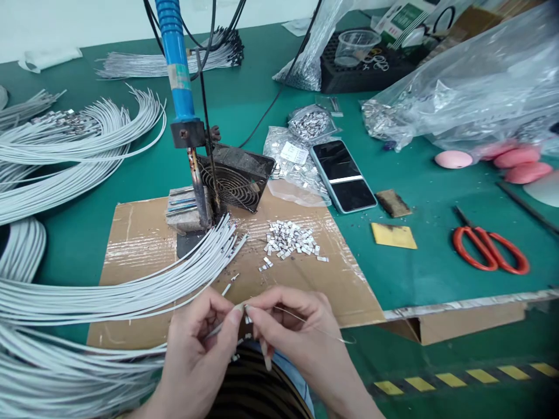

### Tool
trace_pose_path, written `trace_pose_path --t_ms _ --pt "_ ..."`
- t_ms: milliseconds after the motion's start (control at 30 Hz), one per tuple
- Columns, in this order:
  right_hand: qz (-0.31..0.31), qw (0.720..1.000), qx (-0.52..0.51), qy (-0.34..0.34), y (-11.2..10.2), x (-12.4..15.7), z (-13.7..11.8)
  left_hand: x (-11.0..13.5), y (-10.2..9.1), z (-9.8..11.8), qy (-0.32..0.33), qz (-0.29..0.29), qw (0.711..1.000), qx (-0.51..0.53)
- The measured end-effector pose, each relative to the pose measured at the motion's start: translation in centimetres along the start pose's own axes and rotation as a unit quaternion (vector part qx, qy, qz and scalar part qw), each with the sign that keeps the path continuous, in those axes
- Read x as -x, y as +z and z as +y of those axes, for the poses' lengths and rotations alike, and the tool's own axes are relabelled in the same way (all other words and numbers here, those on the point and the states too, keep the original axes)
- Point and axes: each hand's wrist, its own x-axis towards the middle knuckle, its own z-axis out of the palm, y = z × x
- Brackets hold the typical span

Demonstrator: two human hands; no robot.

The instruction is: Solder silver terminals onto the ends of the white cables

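Note:
At the front edge of the cardboard, my left hand (203,343) and my right hand (297,331) meet, thumbs and fingertips pinched together. A white cable (213,332) shows inside the curl of my left fingers; its end is hidden at the fingertips. From my right hand runs a thin silvery wire (290,314), its loose end curling past the wrist. Small metal terminals (247,319) are partly visible between the hands. Just beyond lies a bundle of white cables (144,291), stripped ends pointing right. A pile of small white-and-metal pieces (290,240) rests on the cardboard (135,233).
A blue-handled soldering iron (177,64) stands upright in a clamp, with a small black fan (233,177) behind. To the right are a phone (343,174), a yellow sponge (394,235) and red-handled scissors (489,247). More cable coils (78,145) cover the left side.

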Motion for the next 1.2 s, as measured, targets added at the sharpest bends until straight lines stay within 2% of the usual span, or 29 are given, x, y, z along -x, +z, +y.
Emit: trace_pose_path --t_ms 67,133,167,233,267,333,367,400,433,633,833,1067,1133,1200 --pt "0.006 1.000 -0.020 -0.011 0.1 -0.2 0.6 0.3 0.2 0.3 0.016 0.015 1.000 -0.011" --pt "0.007 0.999 -0.025 -0.039 0.3 -0.3 1.7 0.4 0.3 0.5 0.009 0.006 1.000 -0.003" --pt "0.015 0.997 -0.014 -0.069 0.4 -0.4 2.2 0.4 0.3 0.6 -0.010 -0.005 1.000 0.011" --pt "0.055 0.981 0.056 -0.178 0.6 -0.3 3.3 0.2 0.3 0.8 -0.069 -0.033 0.995 0.056" --pt "0.081 0.959 0.111 -0.247 0.7 -0.2 3.7 0.1 0.3 0.9 -0.099 -0.048 0.990 0.087" --pt "0.122 0.894 0.221 -0.370 0.9 0.1 4.1 -0.1 0.2 1.0 -0.149 -0.069 0.975 0.151" --pt "0.127 0.865 0.260 -0.410 0.9 0.2 4.2 -0.3 0.2 1.1 -0.162 -0.073 0.968 0.177" --pt "0.122 0.849 0.281 -0.431 0.9 0.3 4.1 -0.4 0.2 1.1 -0.167 -0.073 0.964 0.195" --pt "0.113 0.845 0.287 -0.436 0.9 0.3 3.9 -0.5 0.1 1.1 -0.165 -0.068 0.963 0.203" --pt "0.046 0.909 0.236 -0.341 0.1 0.0 2.0 -1.2 0.1 0.8 -0.104 -0.053 0.980 0.161" --pt "-0.033 0.972 0.116 -0.200 -1.2 -0.8 1.6 -0.9 0.4 1.7 -0.122 -0.002 0.983 0.136" --pt "-0.101 0.989 0.063 -0.082 -1.8 -1.2 0.7 -0.4 0.8 2.1 -0.085 0.034 0.992 0.083" --pt "-0.104 0.986 0.095 -0.085 -1.7 -1.2 0.0 -0.3 0.8 2.0 -0.080 0.039 0.994 0.068" --pt "-0.091 0.976 0.154 -0.122 -1.6 -1.0 -0.6 -0.2 0.9 2.0 -0.079 0.041 0.994 0.056"
